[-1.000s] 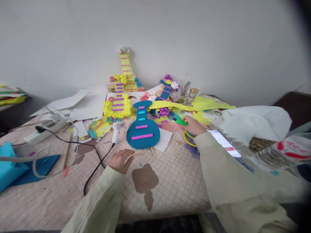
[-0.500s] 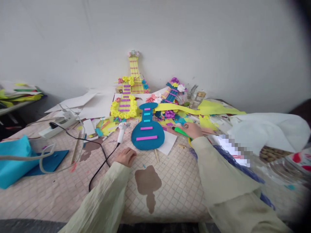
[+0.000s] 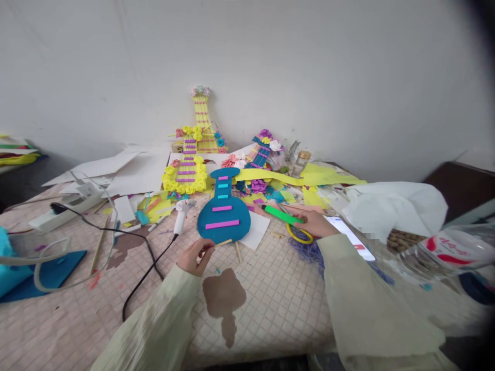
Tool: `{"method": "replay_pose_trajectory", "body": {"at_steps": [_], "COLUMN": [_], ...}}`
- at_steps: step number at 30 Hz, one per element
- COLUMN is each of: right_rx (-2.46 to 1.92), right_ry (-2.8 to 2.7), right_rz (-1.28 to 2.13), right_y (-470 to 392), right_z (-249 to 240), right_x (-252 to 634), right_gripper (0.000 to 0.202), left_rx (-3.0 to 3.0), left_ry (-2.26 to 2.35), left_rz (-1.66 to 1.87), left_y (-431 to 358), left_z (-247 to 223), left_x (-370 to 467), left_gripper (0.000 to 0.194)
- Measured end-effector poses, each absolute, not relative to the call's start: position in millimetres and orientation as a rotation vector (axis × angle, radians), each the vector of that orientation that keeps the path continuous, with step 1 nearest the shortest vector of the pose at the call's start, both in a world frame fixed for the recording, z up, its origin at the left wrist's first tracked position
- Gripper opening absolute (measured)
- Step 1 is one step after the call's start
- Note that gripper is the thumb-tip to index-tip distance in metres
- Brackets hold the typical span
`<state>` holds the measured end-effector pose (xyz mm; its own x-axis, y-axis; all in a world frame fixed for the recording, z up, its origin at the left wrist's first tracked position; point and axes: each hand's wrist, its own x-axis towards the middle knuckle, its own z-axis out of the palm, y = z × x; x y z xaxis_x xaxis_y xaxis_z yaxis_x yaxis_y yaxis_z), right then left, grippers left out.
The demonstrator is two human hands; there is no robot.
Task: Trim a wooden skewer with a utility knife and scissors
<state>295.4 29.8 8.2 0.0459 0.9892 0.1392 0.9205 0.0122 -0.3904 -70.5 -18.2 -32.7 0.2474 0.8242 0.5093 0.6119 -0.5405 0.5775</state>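
Pinched in my left hand [image 3: 196,256] is a short thin wooden stick [image 3: 223,242], its far end by the lower edge of a blue guitar-shaped board [image 3: 224,215]. Purple and light blue strips cross that board. My right hand [image 3: 314,223] is closed on a green tool [image 3: 281,214] with a dark tip, perhaps a cutter, pointing left. Under the right hand lie a yellow ring [image 3: 299,235] and dark blue yarn [image 3: 307,251]. Another stick [image 3: 238,252] rests just below the board, and short stick pieces [image 3: 277,235] sit to its right.
A white glue gun [image 3: 180,219] with a black cord lies left of the board. Decorated yellow guitar shapes [image 3: 188,165] stand behind. At right are a phone [image 3: 351,238], a white bag [image 3: 398,206] and a clear bottle [image 3: 444,252]; a power strip [image 3: 52,219] is at left.
My left hand has risen from the cloth with a stick in its fingers. My right hand has lifted the green tool and moved slightly right. The view has turned a little to the right.
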Motion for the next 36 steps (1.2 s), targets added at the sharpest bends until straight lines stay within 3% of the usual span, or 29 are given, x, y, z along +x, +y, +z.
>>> {"method": "replay_pose_trajectory", "body": {"at_steps": [9, 19, 26, 36], "right_rx": [-2.050, -2.089, -2.090, -2.372], "right_ry": [-2.026, -1.705, -1.770, -1.700], "right_rz": [0.296, -0.013, -0.034, -0.011], "right_y": [34.4, 27.9, 28.4, 28.0], "right_z": [4.3, -5.0, -22.8, -19.0], "right_x": [276.2, 263.6, 235.0, 273.5], "right_gripper": [0.029, 0.028, 0.027, 0.031], "left_rx": [2.178, 2.152, 2.150, 2.086], "left_ry": [1.374, 1.382, 1.379, 1.328], "left_rz": [1.211, 1.218, 1.238, 1.263], "left_y": [-20.7, -24.5, -26.4, -27.5], "left_z": [-47.2, -51.2, -51.7, -56.5], "left_x": [-68.2, -66.1, -66.4, -65.3], "left_gripper": [0.016, 0.016, 0.017, 0.016]}}
